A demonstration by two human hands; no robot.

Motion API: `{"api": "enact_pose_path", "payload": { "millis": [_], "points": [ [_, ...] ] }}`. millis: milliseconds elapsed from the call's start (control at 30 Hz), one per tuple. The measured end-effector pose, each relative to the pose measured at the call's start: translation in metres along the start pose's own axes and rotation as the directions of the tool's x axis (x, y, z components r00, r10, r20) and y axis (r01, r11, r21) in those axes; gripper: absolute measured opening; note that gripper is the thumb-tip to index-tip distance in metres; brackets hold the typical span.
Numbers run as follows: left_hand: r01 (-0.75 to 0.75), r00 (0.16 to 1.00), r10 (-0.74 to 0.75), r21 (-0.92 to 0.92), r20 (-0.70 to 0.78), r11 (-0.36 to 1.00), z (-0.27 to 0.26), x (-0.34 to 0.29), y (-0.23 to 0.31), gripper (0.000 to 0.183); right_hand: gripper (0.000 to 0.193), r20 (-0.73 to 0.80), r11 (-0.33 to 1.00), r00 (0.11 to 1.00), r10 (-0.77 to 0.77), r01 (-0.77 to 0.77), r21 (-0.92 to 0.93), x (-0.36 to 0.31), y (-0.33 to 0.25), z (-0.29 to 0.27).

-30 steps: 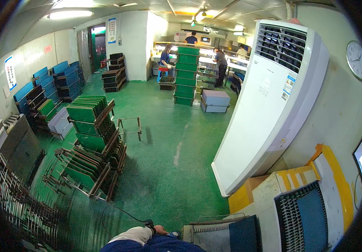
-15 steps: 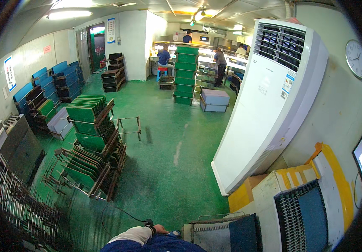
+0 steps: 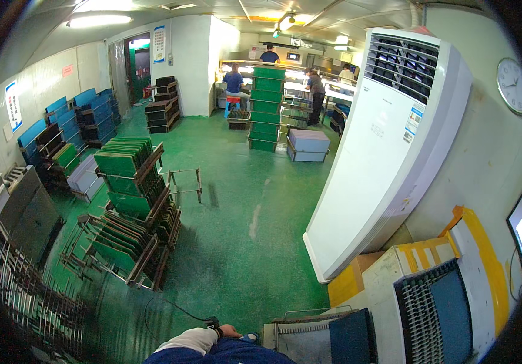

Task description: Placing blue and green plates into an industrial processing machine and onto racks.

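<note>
My left hand (image 3: pixel 229 330) rests near my lap at the lower edge, its forearm in a white sleeve (image 3: pixel 189 341) lying across dark blue clothing (image 3: pixel 227 353). A dark band with a black cord (image 3: pixel 179 308) sits at the wrist, and the cord loops down toward the floor on the left. The hand's fingers are too small and partly hidden to make out. Just right of the hand, a bit of a shoe (image 3: pixel 250 337) shows. My right hand is outside the picture. Nearest on the right stands a grey slotted rack with a blue panel (image 3: pixel 349 340).
Metal racks of green boards (image 3: pixel 129 200) stand at left, beside bare wire racks (image 3: pixel 36 306). A tall white air conditioner (image 3: pixel 370 158) and a conveyor-like unit (image 3: pixel 434 309) line the right. More board stacks (image 3: pixel 267 109) stand farther off, before several people at lit benches.
My hand and arm stay almost still. At the far benches, the person standing at the back shows more fully and the seated person's posture has shifted slightly.
</note>
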State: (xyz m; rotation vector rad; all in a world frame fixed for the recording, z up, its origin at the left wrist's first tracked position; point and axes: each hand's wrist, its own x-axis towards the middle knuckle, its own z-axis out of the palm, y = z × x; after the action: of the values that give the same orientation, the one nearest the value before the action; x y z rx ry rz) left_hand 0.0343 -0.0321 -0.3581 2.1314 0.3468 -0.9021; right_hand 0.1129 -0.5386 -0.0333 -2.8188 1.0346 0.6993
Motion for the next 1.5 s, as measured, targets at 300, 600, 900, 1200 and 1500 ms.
{"api": "enact_pose_path", "payload": {
  "millis": [300, 600, 900, 1200, 1500],
  "points": [
    [-0.02, 0.998, 0.02, -0.008, 0.062, 1.0, 0.002, 0.002, -0.006, 0.075, 0.044, -0.027, 0.983, 0.983, -0.184, 0.183, -0.013, 0.076, 0.035, 0.057],
    [-0.055, 0.994, 0.05, 0.048, 0.099, 0.997, -0.01, -0.018, 0.011, 0.075, 0.051, 0.069, 0.995, 0.997, -0.015, 0.008, 0.103, 0.001, 0.008, 0.008],
    [0.02, 0.995, -0.016, -0.043, 0.101, 0.999, -0.002, -0.005, -0.004, 0.075, 0.049, -0.086, 0.967, 0.98, -0.177, 0.157, -0.2, 0.005, 0.019, -0.012],
    [0.061, 0.972, -0.061, 0.005, 0.226, 0.998, -0.004, 0.002, 0.01, 0.07, 0.053, -0.336, 0.987, 0.928, -0.161, 0.148, -0.064, 0.003, 0.059, -0.049],
    [-0.003, 0.976, -0.002, 0.019, 0.218, 1.0, -0.01, 0.009, 0.035, 0.071, 0.051, -0.416, 0.724, 0.894, 0.169, 0.174, 0.667, 0.037, 0.167, -0.027]
  ]
}}
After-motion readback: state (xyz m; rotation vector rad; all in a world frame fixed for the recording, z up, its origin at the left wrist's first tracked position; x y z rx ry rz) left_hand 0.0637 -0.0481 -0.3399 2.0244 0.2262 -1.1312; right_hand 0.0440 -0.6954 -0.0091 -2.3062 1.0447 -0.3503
